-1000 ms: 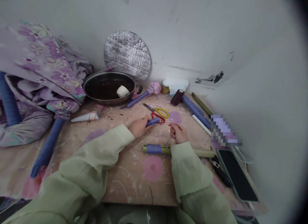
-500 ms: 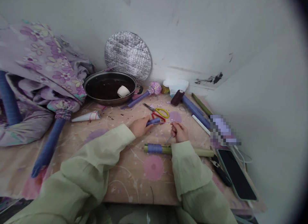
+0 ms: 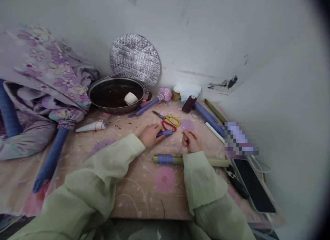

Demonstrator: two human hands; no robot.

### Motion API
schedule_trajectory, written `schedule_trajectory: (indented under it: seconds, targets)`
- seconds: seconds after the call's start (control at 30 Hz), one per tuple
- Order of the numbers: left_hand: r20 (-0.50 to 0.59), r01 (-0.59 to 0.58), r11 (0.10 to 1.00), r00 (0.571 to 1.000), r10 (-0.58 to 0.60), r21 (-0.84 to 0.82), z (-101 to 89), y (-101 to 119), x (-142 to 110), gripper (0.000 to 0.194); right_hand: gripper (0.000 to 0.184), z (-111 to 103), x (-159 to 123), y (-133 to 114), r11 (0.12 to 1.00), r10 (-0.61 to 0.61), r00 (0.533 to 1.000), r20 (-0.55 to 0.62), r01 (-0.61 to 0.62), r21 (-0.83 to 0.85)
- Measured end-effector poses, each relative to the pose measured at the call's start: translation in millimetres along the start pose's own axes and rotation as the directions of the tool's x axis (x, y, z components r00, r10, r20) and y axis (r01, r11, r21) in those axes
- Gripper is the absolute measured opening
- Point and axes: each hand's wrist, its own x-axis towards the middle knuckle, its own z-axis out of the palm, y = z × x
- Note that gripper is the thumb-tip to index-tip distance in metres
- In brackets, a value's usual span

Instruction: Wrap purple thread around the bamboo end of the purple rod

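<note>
My left hand [image 3: 151,135] is closed around a short blue rod [image 3: 165,133] that looks wrapped in thread or cloth. Just right of it, my right hand [image 3: 191,141] pinches a fine thread [image 3: 177,131], which seems to stretch across from the rod's end. A second stretch of thread hangs below the right fingers toward a green bamboo stick [image 3: 218,162]. That stick lies flat under my right wrist, its left end bound with blue thread [image 3: 165,159]. Scissors with one yellow and one red handle [image 3: 173,121] lie open just beyond the rod.
A dark pan [image 3: 116,110] with a white cup [image 3: 131,98] stands at the back left. Floral cloth with blue-wrapped handles [image 3: 53,157] fills the left. A dark thread spool [image 3: 189,104] stands at the back. A phone [image 3: 254,185] and black-handled tool [image 3: 237,185] lie right.
The blue rod in my left hand has dipped slightly at its right end. My right hand keeps its pinch almost in place. The view has shifted a little.
</note>
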Motion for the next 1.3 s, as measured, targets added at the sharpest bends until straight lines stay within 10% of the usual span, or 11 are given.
schedule_trajectory:
  seconds: [0.57, 1.03, 1.3]
  targets:
    - [-0.033, -0.123, 0.979, 0.992, 0.119, -0.164, 4.1, 1.8, -1.5, 0.025, 0.033, -5.7, 7.8, 7.9, 0.886, -0.109, 0.989, 0.104, 0.144, -0.440]
    - [-0.046, -0.013, 0.899, 0.999, -0.008, -0.438, 6.0, -7.7, 2.5, 0.022, 0.031, 36.2, 77.4, 0.4, 0.045, 0.046, 0.970, 0.239, 0.237, -0.970]
    - [-0.054, -0.015, 0.827, 0.998, -0.019, -0.562, 7.3, -12.1, 4.9, 0.027, 0.031, 29.5, 87.0, -2.7, -0.194, 0.178, 0.948, 0.264, 0.297, -0.935]
